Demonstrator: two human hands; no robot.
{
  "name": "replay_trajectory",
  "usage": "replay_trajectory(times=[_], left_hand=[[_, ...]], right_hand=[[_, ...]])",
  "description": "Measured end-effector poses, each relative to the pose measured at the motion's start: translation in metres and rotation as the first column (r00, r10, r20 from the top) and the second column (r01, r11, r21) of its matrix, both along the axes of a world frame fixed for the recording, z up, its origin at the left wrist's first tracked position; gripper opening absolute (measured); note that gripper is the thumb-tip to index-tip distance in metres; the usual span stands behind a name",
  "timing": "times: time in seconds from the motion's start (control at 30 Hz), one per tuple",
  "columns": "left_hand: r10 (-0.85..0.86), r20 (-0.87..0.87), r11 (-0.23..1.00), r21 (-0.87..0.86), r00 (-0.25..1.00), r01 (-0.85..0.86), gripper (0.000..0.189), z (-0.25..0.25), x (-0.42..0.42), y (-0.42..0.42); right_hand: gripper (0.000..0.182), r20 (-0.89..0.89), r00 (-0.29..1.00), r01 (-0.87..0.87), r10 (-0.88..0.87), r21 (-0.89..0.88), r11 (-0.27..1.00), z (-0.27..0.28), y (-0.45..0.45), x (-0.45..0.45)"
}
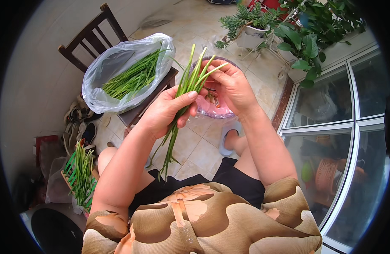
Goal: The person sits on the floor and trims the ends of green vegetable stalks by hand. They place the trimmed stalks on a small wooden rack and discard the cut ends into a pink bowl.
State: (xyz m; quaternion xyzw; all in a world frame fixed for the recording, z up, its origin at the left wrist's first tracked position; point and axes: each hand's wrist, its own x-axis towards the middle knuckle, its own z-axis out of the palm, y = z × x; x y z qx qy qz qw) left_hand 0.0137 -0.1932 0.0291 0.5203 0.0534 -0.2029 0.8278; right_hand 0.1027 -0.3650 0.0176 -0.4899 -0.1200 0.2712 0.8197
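A small bunch of garlic chives (189, 81) is gripped in my left hand (164, 109), thumb across the stalks. Their pale cut ends point up and away from me, and the green leaf tips hang towards my lap. With thumb and fingertips my right hand (235, 84) pinches at the pale ends on the right side of the bunch. Below both hands stands a round waste bin (225, 111) with a pink and clear plastic lining and some scraps inside. To the left, an open white plastic bag (98, 87) holds many more chives (134, 77).
The bag rests on a dark wooden chair (93, 39). A basket (69, 182) with chives stands by my left leg, near several shoes (75, 127). Potted plants (258, 30) are at the far right, above glazed white-framed panels (322, 127). Tiles (195, 146) cover the floor.
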Motion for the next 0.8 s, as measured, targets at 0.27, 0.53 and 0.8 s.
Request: replay_trajectory(times=[0.27,0.53,0.8], left_hand=[[0.106,0.054,0.989,0.094,0.993,-0.110,0.031,-0.006,0.001,-0.012],[0.222,0.049,0.961,0.157,0.974,-0.227,0.025,-0.011,-0.001,-0.009],[0.212,-0.024,0.969,0.132,0.977,-0.207,0.022,-0.005,0.001,-0.012]], right_hand=[[0.009,0.054,0.996,0.076,-0.070,-0.126,0.989,0.002,-0.005,0.003],[0.014,0.086,0.989,0.137,-0.120,-0.232,0.963,0.004,-0.006,0.001],[0.032,0.219,0.967,0.200,-0.130,-0.342,0.918,-0.001,-0.011,0.004]])
